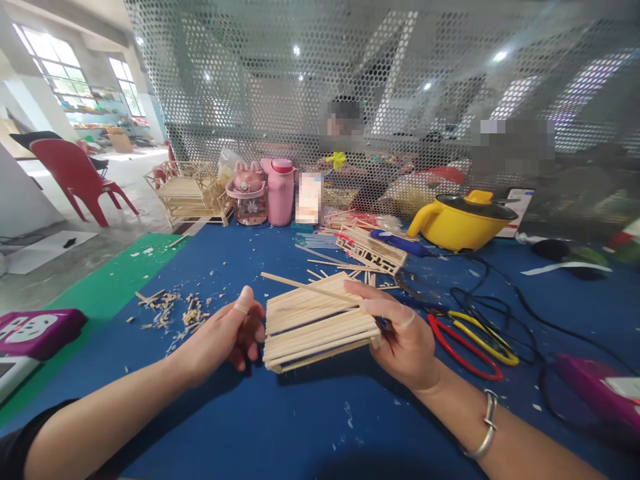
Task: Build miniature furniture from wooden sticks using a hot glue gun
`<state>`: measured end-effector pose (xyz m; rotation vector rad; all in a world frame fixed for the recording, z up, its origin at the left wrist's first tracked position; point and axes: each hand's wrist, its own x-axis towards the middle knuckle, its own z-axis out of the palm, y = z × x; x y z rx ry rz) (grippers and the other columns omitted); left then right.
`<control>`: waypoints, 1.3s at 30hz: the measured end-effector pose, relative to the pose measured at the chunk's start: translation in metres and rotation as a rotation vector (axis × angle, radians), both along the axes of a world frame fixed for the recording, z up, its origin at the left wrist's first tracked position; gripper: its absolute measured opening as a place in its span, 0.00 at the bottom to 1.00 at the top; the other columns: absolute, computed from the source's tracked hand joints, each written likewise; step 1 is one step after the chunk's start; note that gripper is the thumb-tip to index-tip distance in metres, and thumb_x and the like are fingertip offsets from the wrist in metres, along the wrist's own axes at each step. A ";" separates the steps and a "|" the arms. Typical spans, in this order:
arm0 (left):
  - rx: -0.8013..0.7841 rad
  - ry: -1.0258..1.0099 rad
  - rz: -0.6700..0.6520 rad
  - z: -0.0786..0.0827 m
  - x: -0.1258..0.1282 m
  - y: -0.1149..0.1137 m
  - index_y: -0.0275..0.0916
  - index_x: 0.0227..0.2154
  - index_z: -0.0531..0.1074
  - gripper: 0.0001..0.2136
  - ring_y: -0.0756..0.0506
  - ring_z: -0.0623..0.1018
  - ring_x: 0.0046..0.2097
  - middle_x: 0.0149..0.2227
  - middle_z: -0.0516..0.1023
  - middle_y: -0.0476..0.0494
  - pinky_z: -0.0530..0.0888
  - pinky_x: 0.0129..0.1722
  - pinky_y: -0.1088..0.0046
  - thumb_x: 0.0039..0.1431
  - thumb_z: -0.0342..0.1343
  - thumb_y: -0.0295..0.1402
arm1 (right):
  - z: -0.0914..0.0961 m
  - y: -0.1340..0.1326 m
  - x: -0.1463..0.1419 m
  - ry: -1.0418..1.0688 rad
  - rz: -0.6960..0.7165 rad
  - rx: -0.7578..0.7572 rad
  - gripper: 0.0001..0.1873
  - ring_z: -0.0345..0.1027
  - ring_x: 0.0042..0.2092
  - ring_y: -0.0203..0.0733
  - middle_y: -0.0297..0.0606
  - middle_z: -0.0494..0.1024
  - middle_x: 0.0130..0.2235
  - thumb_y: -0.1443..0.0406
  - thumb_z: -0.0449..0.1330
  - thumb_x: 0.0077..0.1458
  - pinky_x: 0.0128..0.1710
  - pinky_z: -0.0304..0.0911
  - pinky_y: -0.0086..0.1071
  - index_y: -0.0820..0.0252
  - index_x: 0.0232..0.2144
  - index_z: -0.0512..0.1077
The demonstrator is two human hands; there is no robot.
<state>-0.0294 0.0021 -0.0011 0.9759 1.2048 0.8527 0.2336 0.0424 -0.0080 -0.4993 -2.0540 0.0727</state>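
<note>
Head view: right hand [407,340] grasps the right end of a pale wooden panel made of parallel round sticks [320,333], fingers bent over the top and around the edge. Panel is tilted above the blue tabletop [310,433], front and centre, with a gap running between two groups of sticks. One loose thin flat wooden strip [300,287] lies slantwise over the panel, its right end at the right fingertips; its left end overhangs the back edge.

Left hand [233,333] is just beside the panel's left end, thumb up, fingers loosely curled, nothing visible in its grip. Can't tell whether the fingertips touch the panel.

Surroundings: short wood offcuts [193,310] on the table beyond the left forearm. Behind the panel, a small openwork wooden model [370,248] next to a blue-handled tool [397,241]. Red and yellow loop handles [460,355] right of the right hand, near a tangled black cable [515,307]. Farther back: yellow pot with dark lid [455,223], pink bottle [281,193].
</note>
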 end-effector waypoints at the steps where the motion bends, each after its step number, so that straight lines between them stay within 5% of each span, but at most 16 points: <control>1: -0.087 -0.067 -0.073 0.000 0.001 0.004 0.38 0.33 0.68 0.27 0.49 0.72 0.25 0.26 0.72 0.48 0.66 0.20 0.76 0.56 0.40 0.59 | 0.000 0.002 0.000 -0.011 -0.032 0.021 0.18 0.68 0.54 0.43 0.46 0.74 0.53 0.74 0.55 0.55 0.48 0.68 0.37 0.52 0.46 0.62; 4: -0.138 -0.187 -0.125 0.000 0.002 0.021 0.36 0.40 0.70 0.22 0.49 0.74 0.30 0.32 0.75 0.42 0.69 0.27 0.77 0.60 0.45 0.51 | -0.003 0.012 0.000 -0.082 -0.138 0.060 0.16 0.69 0.52 0.42 0.45 0.76 0.51 0.75 0.54 0.55 0.49 0.69 0.36 0.53 0.43 0.63; 9: 0.049 0.014 -0.066 -0.006 -0.010 0.039 0.33 0.43 0.73 0.15 0.54 0.70 0.27 0.32 0.76 0.43 0.63 0.24 0.81 0.54 0.59 0.35 | -0.008 0.026 0.002 -0.306 -0.086 0.014 0.08 0.73 0.49 0.39 0.42 0.79 0.46 0.73 0.54 0.57 0.48 0.70 0.33 0.55 0.37 0.66; 14: -0.002 0.112 -0.053 -0.005 -0.016 0.037 0.33 0.45 0.72 0.15 0.52 0.72 0.28 0.32 0.77 0.41 0.68 0.27 0.78 0.57 0.55 0.35 | -0.011 0.025 0.002 -0.451 -0.089 -0.128 0.15 0.73 0.47 0.40 0.42 0.78 0.47 0.74 0.50 0.57 0.47 0.70 0.35 0.57 0.43 0.68; 20: 0.113 0.283 0.122 0.012 -0.011 0.037 0.36 0.46 0.69 0.23 0.50 0.73 0.28 0.41 0.74 0.38 0.70 0.23 0.74 0.57 0.50 0.50 | -0.007 0.023 0.000 -0.525 -0.086 -0.063 0.31 0.72 0.49 0.43 0.43 0.76 0.50 0.79 0.48 0.49 0.47 0.70 0.40 0.57 0.55 0.65; 26: 0.244 0.447 0.062 0.008 -0.010 0.035 0.38 0.38 0.72 0.21 0.49 0.72 0.27 0.26 0.72 0.48 0.70 0.22 0.75 0.52 0.55 0.51 | -0.006 0.023 -0.001 -0.526 -0.045 -0.087 0.33 0.70 0.51 0.44 0.38 0.74 0.53 0.80 0.47 0.45 0.48 0.70 0.42 0.53 0.51 0.71; 39: 0.158 0.356 0.002 -0.003 -0.008 0.035 0.37 0.53 0.58 0.26 0.53 0.61 0.18 0.18 0.63 0.58 0.60 0.15 0.80 0.51 0.59 0.35 | -0.006 0.020 -0.005 -0.538 -0.090 -0.145 0.30 0.70 0.51 0.45 0.41 0.74 0.52 0.79 0.46 0.47 0.49 0.69 0.41 0.58 0.50 0.71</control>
